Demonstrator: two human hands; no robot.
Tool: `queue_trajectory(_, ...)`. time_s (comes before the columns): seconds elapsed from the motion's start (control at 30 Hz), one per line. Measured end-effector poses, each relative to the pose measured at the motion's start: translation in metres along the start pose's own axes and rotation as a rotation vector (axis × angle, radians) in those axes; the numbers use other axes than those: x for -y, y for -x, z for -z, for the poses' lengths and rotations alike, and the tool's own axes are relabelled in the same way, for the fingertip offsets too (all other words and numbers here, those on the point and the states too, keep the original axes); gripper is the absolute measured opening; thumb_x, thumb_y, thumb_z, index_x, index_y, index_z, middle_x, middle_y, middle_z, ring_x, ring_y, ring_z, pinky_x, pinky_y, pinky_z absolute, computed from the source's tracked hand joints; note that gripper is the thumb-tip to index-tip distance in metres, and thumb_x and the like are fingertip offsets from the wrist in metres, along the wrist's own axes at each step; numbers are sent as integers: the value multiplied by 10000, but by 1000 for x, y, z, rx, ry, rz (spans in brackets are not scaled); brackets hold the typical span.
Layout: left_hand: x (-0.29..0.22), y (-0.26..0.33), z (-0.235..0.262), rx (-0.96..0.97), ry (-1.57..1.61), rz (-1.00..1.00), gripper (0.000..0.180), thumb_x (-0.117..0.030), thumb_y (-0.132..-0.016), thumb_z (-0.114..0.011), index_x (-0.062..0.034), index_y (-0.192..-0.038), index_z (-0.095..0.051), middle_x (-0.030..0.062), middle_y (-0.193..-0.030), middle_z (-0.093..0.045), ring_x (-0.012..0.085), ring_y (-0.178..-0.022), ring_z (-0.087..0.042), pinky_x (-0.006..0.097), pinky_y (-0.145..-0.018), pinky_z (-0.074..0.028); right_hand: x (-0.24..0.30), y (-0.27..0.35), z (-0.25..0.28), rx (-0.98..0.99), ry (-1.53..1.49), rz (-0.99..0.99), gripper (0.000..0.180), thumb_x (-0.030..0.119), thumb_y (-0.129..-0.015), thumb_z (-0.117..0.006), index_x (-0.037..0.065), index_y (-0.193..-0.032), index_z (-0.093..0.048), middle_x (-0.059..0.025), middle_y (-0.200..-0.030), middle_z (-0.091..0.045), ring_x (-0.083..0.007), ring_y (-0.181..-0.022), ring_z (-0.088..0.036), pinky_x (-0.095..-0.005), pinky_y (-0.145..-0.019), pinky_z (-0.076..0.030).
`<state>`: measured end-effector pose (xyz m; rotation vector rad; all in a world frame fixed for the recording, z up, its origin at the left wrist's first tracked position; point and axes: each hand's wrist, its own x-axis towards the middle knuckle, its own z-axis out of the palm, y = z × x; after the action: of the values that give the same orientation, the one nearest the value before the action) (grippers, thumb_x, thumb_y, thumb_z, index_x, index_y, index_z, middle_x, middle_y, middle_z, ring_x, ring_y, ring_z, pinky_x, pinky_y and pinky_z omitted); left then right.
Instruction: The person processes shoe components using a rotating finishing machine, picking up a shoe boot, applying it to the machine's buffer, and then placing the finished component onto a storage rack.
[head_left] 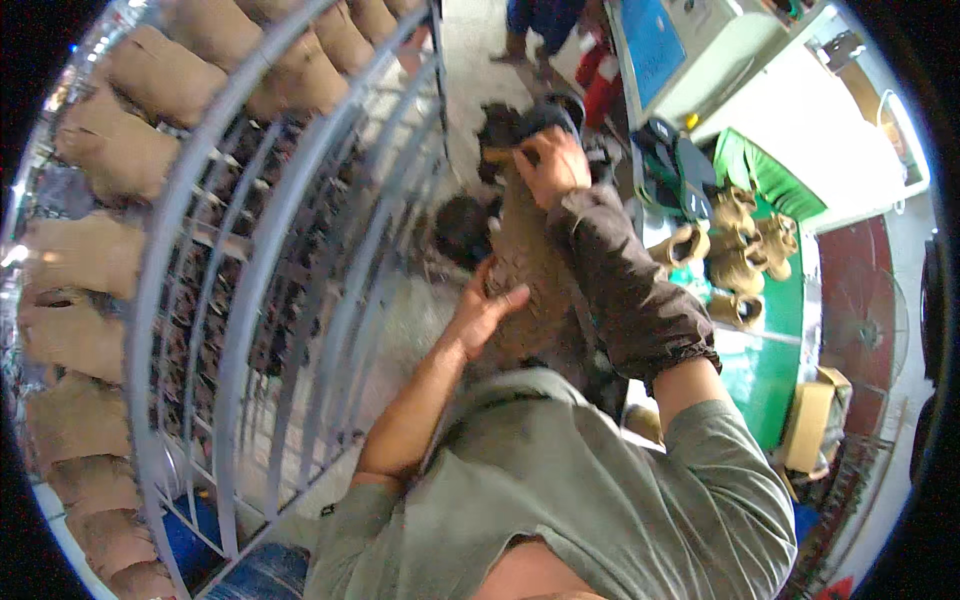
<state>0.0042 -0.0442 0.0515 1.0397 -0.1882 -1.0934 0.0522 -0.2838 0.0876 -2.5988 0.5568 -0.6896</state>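
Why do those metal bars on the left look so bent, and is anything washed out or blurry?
Head view: the fisheye lens bows the grey metal rack toward the rim; glare whitens the white surface at upper right; black corners ring the picture; both hands, left hand and right hand, on the tan boot look slightly soft.

Grey metal rack curving close along the left, its shelves packed with tan boots, narrow strip of bare floor ahead, green table on the right crowded with boot uppers, cardboard box beside it
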Motion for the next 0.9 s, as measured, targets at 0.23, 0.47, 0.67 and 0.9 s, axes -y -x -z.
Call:
queue_trajectory(0.23, 20, -6, 20, 99, -271, -71, 1053, -275, -827, -800, -33, -1552, -75, 142, -1498, -382, 248, -1356, -400, 378, -1127, -329, 3, 23, 5, -36, -48, 128, 223, 225, -862, -668, 47, -993, -695, -141, -1001, -613, -339, -974, -580, -426, -864, -479)
queue_trajectory(0.47, 14, -7, 27, 140, -189, -84, 1015, -228, -816, -802, -52, -1551, -124, 133, -1491, -381, 254, -1341, -411, 380, -1123, -332, 14, 24, 16, 105, -8, 251, 318, 321, -847, -658, 94, -1068, -694, -130, -1149, -636, -354, -1161, -551, -460, -997, -422)
queue_trajectory(0.67, 26, -10, 30, 185, -118, -94, 972, -217, -830, -790, -62, -1548, -153, 122, -1494, -382, 242, -1338, -416, 375, -1115, -343, 8, 32, 16, 41, 0, 313, 306, 294, -833, -665, 77, -1050, -669, -120, -1100, -661, -329, -1103, -597, -439, -965, -442)
queue_trajectory(0.9, 32, -2, 48, 222, -257, -140, 1021, -233, -818, -803, -74, -1559, -118, 106, -1510, -356, 234, -1355, -393, 371, -1117, -337, 33, 53, 20, -21, 11, 313, 345, 224, -784, -687, 64, -1084, -632, -123, -1104, -647, -325, -1082, -601, -444, -950, -449)
